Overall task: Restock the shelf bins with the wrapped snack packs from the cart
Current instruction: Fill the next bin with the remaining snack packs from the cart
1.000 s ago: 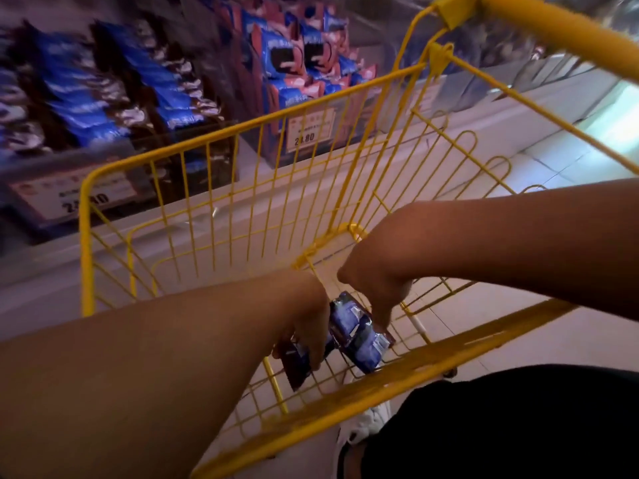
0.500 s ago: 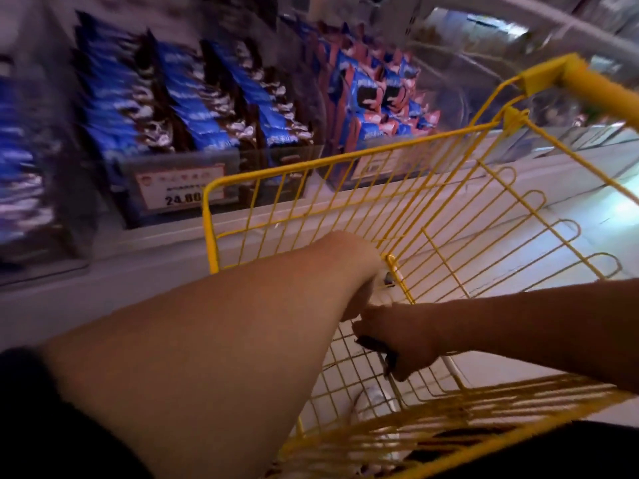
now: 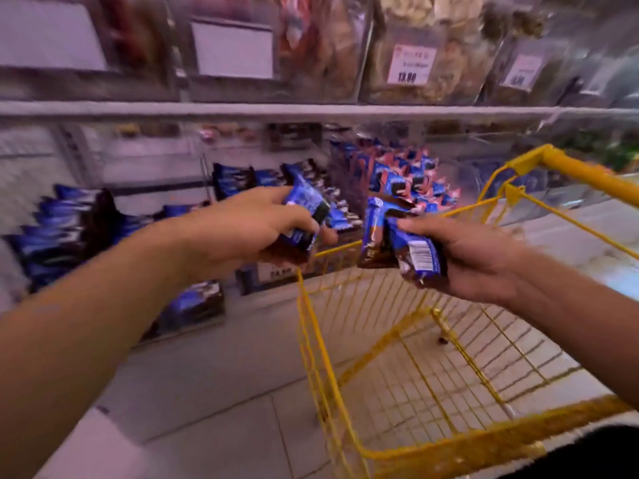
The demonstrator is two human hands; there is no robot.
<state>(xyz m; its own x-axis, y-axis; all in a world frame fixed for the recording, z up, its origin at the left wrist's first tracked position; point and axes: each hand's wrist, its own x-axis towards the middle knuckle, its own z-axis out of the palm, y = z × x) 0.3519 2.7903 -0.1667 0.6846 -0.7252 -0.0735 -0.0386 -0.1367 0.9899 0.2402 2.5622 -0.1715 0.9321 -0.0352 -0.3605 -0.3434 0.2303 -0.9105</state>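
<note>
You are in the carry step: both hands are loaded and raised above the yellow wire shopping cart, whose basket in the lower right of the frame shows no packs left on the mesh you can see. Your left hand, at the centre of the frame, has its fingers curled round a blue and brown foil-wrapped snack pack, maybe more than one, since the blur makes the count hard to read. Your right hand, just right of centre, grips a small bundle of the same blue and brown wrapped packs, thumb on top and fingers closed underneath, a barcode panel facing you. The two loads are near each other but apart. Behind them, across the middle left of the frame, sit the clear shelf bins of matching blue packs, with a bin of blue and pink packs at centre right and bagged goods with white price tags on the shelf along the top. The next move, as I judge it, is to reach forward over the cart's front rim and set the packs into the bin whose stock matches their wrapper, so check the blue and brown against the pink-trimmed ones before you let go, and feed one hand in at a time so nothing slips
</note>
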